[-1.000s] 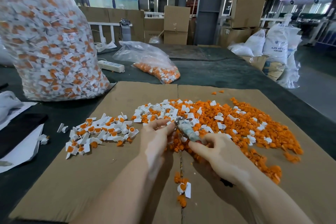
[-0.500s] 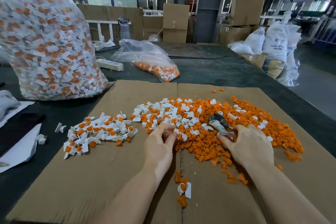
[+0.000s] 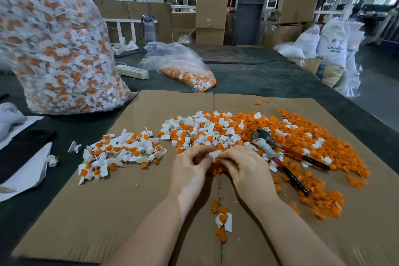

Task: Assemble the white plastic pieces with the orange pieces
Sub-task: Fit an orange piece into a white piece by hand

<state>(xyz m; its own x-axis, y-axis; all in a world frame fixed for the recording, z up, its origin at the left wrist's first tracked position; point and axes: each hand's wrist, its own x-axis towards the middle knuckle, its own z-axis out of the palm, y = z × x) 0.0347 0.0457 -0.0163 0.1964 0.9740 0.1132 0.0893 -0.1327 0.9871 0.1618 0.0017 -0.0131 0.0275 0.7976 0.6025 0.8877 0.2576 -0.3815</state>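
Pliers (image 3: pixel 278 153) are out of the right hand (image 3: pixel 244 168) now, lying on the orange heap (image 3: pixel 302 136) just right of that hand, red-and-black handles pointing toward the near right. Half a second back the right hand was out over the heap with them; now both hands have come together at the middle of the cardboard (image 3: pixel 108 211).

Left hand (image 3: pixel 190 168) and right hand are fingertip to fingertip, both pinching one white piece (image 3: pixel 214 154) between them. It sits right at the meeting point of the thumbs and forefingers, just above the near edge of the loose pile. Can't tell if there's an orange bit tucked in there too, since the fingers cover it.

Loose white pieces (image 3: pixel 200 129) are mixed into the left part of the orange heap, right beyond the hands. Finished pile (image 3: pixel 121 153) of white-with-orange parts is off to the left on the cardboard, apart from the hands. A few strays (image 3: pixel 222 220) lie along the cardboard seam between the forearms.

Farther back on the dark table (image 3: pixel 269 77): big clear bag (image 3: pixel 56 49) stuffed with assembled parts on the left, smaller bag (image 3: pixel 183 69) in the middle, power strip (image 3: pixel 132 71) between them.
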